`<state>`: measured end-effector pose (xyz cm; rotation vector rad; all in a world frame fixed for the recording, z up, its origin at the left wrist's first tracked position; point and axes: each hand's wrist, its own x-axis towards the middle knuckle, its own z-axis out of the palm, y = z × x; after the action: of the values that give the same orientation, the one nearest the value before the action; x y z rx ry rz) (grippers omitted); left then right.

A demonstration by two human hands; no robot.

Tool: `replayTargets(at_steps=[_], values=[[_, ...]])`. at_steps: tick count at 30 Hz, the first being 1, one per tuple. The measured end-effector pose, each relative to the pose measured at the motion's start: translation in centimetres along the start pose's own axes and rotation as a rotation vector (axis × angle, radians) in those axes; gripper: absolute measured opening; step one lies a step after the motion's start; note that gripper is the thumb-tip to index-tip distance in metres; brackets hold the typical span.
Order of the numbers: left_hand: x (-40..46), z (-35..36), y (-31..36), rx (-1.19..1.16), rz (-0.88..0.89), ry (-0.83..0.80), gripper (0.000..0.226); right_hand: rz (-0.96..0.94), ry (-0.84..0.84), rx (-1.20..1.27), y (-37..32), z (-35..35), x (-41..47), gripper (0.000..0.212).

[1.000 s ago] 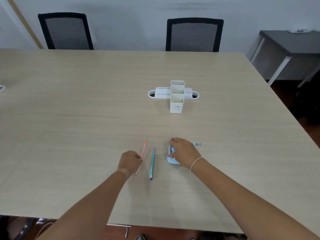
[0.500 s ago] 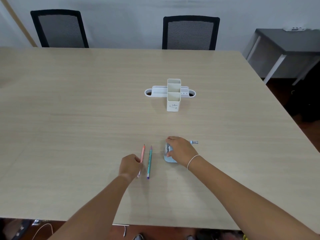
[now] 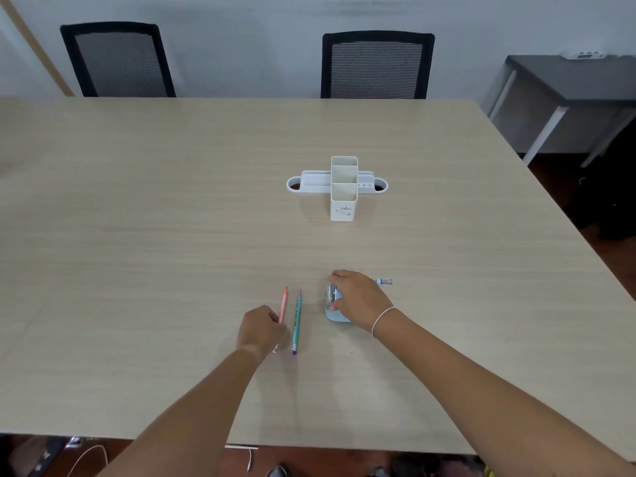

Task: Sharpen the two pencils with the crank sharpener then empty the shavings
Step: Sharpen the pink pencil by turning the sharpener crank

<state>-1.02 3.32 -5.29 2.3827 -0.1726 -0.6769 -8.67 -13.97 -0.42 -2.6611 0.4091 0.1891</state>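
Two pencils lie side by side on the wooden table [image 3: 172,235], tips pointing away from me. My left hand [image 3: 260,330] is closed around the lower part of the pink pencil [image 3: 283,302], which still rests on the table. The teal pencil [image 3: 297,320] lies free just to its right. My right hand [image 3: 359,299] covers the top of the light blue crank sharpener [image 3: 333,306] and grips it; its crank handle [image 3: 384,281] sticks out to the right behind my hand.
A white desk organiser [image 3: 339,187] with two tall compartments stands mid-table beyond the pencils. Two black mesh chairs [image 3: 377,65] are at the table's far edge. A dark side table [image 3: 568,84] stands to the far right.
The pink pencil has swung to lie nearly parallel with the teal one under my left hand. My right hand stays on the sharpener.
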Motion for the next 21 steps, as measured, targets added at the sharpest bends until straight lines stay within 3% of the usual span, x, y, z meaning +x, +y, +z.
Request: replayTargets(at_steps=[4, 10, 21], values=[[0.2, -0.4, 0.2, 0.034, 0.015, 0.026, 0.002, 0.0, 0.001, -0.001, 0.0, 0.1, 0.0, 0.041], [0.7, -1.3, 1.0, 0.089, 0.064, 0.041, 0.028, 0.012, -0.018, -0.024, -0.2, -0.2, -0.2, 0.044], [0.8, -1.8, 3.2, 0.108, 0.156, 0.047, 0.026, -0.023, -0.009, -0.041, -0.2, -0.6, -0.9, 0.046]])
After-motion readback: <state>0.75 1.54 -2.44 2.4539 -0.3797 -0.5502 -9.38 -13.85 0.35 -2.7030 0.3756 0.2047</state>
